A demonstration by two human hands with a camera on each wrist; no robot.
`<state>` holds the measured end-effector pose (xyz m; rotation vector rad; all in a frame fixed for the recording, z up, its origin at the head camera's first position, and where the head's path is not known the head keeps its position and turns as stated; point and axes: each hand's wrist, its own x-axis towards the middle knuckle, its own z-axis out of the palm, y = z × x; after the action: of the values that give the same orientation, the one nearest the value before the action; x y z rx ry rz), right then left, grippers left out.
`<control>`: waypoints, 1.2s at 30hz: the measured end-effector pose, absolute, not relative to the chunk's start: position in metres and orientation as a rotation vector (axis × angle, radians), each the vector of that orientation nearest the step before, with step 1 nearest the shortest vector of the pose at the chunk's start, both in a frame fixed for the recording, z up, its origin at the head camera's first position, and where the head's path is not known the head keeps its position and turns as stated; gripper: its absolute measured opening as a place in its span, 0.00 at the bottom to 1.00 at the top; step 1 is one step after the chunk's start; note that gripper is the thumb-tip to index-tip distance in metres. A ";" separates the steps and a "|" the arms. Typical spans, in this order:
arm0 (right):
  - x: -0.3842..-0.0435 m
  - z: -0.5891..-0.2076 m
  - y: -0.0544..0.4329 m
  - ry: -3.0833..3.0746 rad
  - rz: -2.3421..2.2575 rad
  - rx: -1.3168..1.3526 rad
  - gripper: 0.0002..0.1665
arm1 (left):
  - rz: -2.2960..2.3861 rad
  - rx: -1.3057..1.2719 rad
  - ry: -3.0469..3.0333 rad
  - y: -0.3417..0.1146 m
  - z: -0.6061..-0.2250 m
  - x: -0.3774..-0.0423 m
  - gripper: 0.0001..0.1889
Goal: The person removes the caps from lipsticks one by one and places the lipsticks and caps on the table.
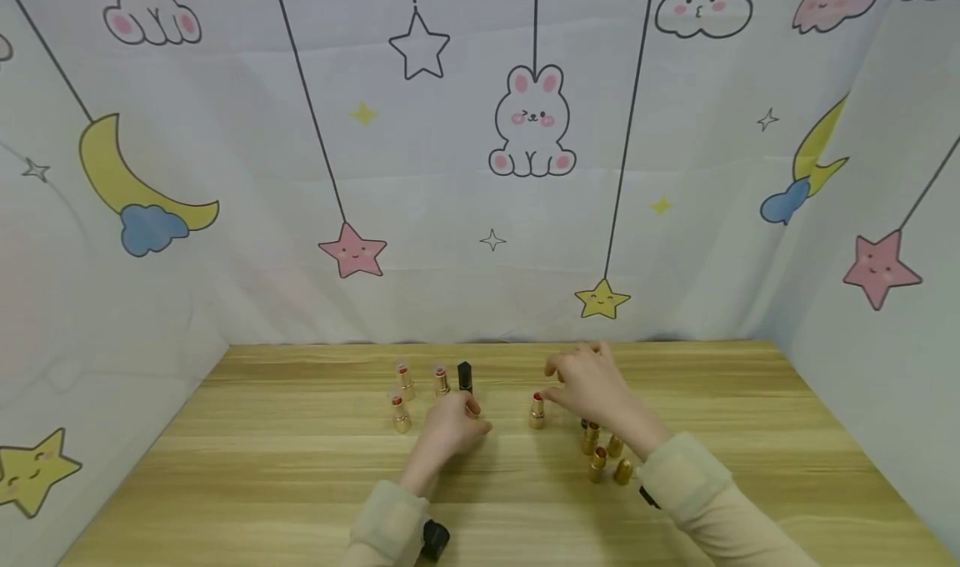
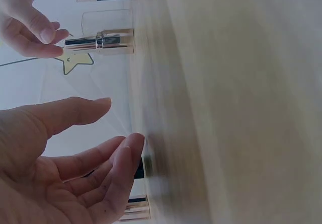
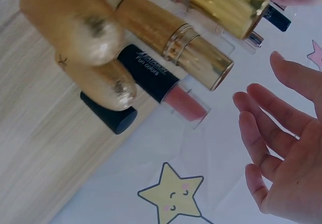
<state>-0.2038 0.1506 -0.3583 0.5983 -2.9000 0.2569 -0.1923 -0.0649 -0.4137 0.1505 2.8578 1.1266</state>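
Reaching over the counter (image 1: pixel 262 475), my left hand (image 1: pixel 452 423) is released and grasps nothing, its relaxed fingers just in front of a black tube (image 1: pixel 465 375). My right hand (image 1: pixel 588 383) is released too, its thumb close by the top of a gold-based lipstick (image 1: pixel 537 418) that stands upright between my hands; I cannot tell whether they touch. Three similar lipsticks (image 1: pixel 401 419) stand left of the black tube. Near my right forearm are gold tubes (image 1: pixel 591 440), rounded gold caps (image 1: pixel 623 471) and a black-based pink lipstick (image 3: pixel 151 75).
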 end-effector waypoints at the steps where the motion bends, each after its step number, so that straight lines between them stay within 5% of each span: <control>1: -0.204 -0.358 0.149 -2.891 0.260 0.605 0.16 | 1.117 0.134 2.864 -0.066 -0.413 -0.192 0.13; 36: -0.234 -0.359 0.047 -2.959 0.538 0.853 0.19 | 1.148 0.001 2.987 -0.075 -0.418 -0.208 0.06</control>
<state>-0.2341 0.0473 -0.3589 0.8534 -2.9594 0.5384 -0.2080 -0.0754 -0.4179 0.0009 2.9872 1.1485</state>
